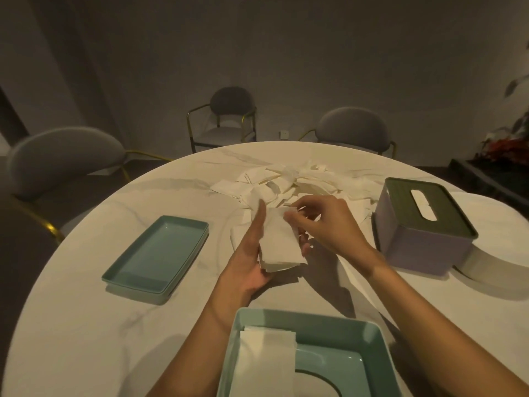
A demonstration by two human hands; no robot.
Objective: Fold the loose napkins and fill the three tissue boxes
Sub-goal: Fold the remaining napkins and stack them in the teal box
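- table (pixel 86 325): pale marble-look top, smooth, faint sheen;
- napkins (pixel 286 181): thin white paper, soft, creased;
- teal lid (pixel 154 253) and open teal box (pixel 372 345): smooth matt plastic;
- chairs (pixel 65 156): grey cloth, brass-coloured metal frames

Both forearms bare, no sleeves in frame on either side. Left hand (pixel 252 253) and right hand (pixel 329 222): no gloves, no rings visible, no watch or band on either wrist. Nails short, as far as visible. Nothing strapped, taped or marked on the arms. Upper arms and torso out of frame, so clothing can't be read.
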